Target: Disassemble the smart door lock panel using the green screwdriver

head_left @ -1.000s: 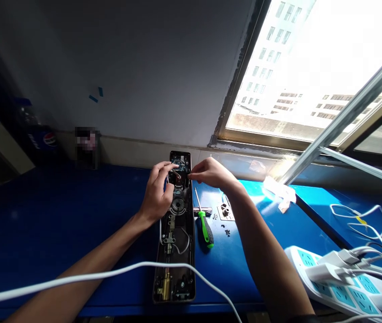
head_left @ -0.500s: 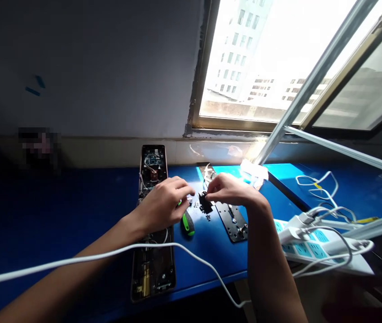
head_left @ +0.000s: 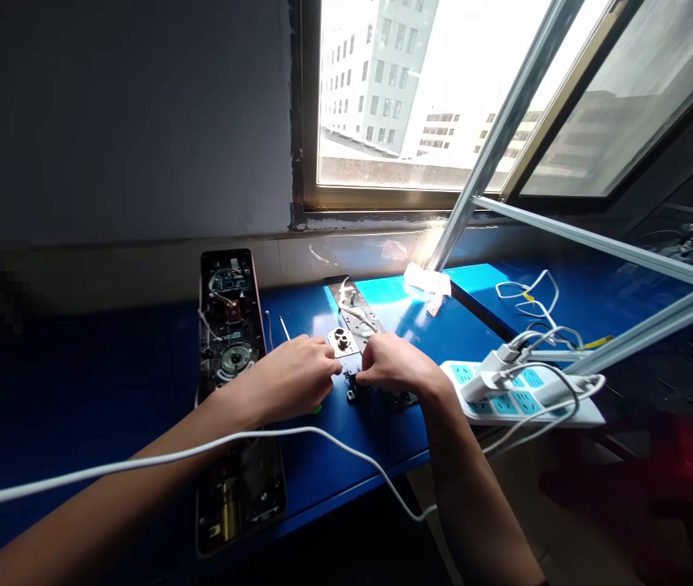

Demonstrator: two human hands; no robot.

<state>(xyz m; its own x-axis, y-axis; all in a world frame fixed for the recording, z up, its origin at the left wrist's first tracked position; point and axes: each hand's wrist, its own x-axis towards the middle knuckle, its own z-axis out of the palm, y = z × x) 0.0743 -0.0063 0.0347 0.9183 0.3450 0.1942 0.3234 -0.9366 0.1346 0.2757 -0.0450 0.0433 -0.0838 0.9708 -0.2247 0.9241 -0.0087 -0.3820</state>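
My right hand (head_left: 400, 363) pinches a small black part (head_left: 351, 392) between thumb and fingers, just over the blue table. Close by on the left, my left hand (head_left: 300, 373) is closed with its fingertips near that part; what they hold, if anything, is hidden. Under the left hand lies a screwdriver, its thin shaft (head_left: 284, 326) and a bit of green handle (head_left: 317, 408) showing. Beyond the fingertips sits a small metal plate with a round black piece (head_left: 342, 339). A long black panel (head_left: 363, 313) runs partly beneath my right hand.
A long open device housing (head_left: 237, 464) with circuit boards lies under my left forearm. A white cable (head_left: 224, 439) crosses above it. On the right are a white power strip (head_left: 514, 389) with plugs and a metal frame (head_left: 596, 244). The window (head_left: 383, 195) is behind.
My view has swung right, so things appear further left. My right hand has lifted the black part and brought it nearer my left hand, whose fingers have closed.
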